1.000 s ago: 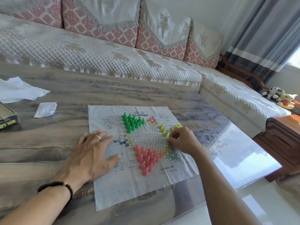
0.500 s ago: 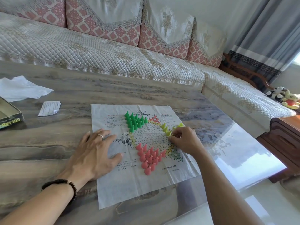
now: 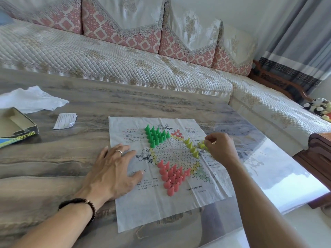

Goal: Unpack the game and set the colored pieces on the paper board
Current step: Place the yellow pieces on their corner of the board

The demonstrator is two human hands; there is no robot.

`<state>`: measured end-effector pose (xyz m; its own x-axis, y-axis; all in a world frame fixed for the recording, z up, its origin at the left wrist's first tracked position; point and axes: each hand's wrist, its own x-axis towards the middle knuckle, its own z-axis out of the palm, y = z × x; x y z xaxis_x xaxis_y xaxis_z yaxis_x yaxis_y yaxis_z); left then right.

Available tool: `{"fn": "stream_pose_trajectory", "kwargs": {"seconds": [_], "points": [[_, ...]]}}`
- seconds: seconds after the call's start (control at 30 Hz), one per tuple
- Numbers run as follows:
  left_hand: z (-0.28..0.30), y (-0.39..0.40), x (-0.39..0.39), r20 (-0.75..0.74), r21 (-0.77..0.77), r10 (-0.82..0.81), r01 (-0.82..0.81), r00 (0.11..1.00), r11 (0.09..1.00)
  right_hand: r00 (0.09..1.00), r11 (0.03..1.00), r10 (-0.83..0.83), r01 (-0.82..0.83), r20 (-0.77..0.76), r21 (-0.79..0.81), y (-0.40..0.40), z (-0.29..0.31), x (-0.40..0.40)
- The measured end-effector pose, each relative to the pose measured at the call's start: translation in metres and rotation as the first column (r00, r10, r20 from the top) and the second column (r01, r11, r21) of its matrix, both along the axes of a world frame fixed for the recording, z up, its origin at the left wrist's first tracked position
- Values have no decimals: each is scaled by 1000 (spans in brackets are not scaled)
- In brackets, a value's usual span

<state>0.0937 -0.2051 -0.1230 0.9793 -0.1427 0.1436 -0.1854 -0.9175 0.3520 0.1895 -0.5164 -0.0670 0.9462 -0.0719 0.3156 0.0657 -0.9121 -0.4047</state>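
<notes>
The paper board (image 3: 161,212) lies flat on the table with a star grid printed on it. Green pieces (image 3: 155,135) fill its far left point, and pink pieces (image 3: 172,176) fill the near point. Several yellow pieces (image 3: 192,148) stand in a row along the right point. My left hand (image 3: 112,169) rests flat with spread fingers on the board's left edge. My right hand (image 3: 219,147) hovers over the right point, its fingertips pinching a yellow piece (image 3: 206,144) beside other yellow ones there.
The open game box (image 3: 18,127) sits at the table's left edge, with white tissue (image 3: 30,99) behind it and a folded slip (image 3: 65,120) beside it. A quilted sofa (image 3: 125,63) runs along the far side. The table's right edge drops to the floor.
My right hand has shifted slightly right and away along the yellow point. My left hand stays pressed on the board. The view has drifted a little.
</notes>
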Motion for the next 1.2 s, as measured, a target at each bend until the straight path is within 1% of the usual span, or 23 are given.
{"fn": "stream_pose_trajectory", "kwargs": {"seconds": [0.1,0.2,0.27,0.33,0.43,0.5,0.57,0.63,0.73,0.8,0.9,1.03,1.1,1.2], "points": [[-1,0,1,5,6,-6,6,1000,1000,995,978,36,-54,-89,-201,6,-1,16],[-2,0,1,9,-14,-6,6,1000,1000,987,936,25,-79,-161,-343,13,5,32],[-1,0,1,12,-12,-6,6,1000,1000,974,910,7,-99,-226,-402,16,6,38],[-1,0,1,14,-9,-5,5,1000,1000,964,903,-1,-114,-267,-414,16,2,43],[-2,-1,1,16,-21,-4,4,1000,1000,953,916,17,-137,-304,-378,14,-1,44],[-1,-1,0,21,-24,0,1,1000,1000,960,935,54,-144,-273,-323,14,-1,40],[-1,-1,1,25,-18,0,0,1000,1000,979,972,74,-114,-192,-206,14,3,32],[0,-2,1,20,-20,-2,2,1000,1000,993,997,54,-59,-101,-49,13,6,21],[0,-2,0,19,-21,-3,4,1000,1000,1000,994,14,-12,-16,113,10,6,2],[0,-1,0,17,-13,-4,4,1000,1000,1000,985,-27,28,-5,171,9,2,-12],[1,-2,1,20,-3,-9,9,1000,1000,999,978,-22,31,-48,206,5,-5,-28],[0,-1,1,31,-10,-6,7,1000,1000,995,982,-10,29,-104,186,1,-11,-38],[-1,-1,2,37,2,-7,7,999,1000,993,986,-17,35,-114,164,1,-14,-39],[-2,0,2,29,5,-5,5,1000,1000,986,995,16,0,-164,98,2,-16,-40]]}}
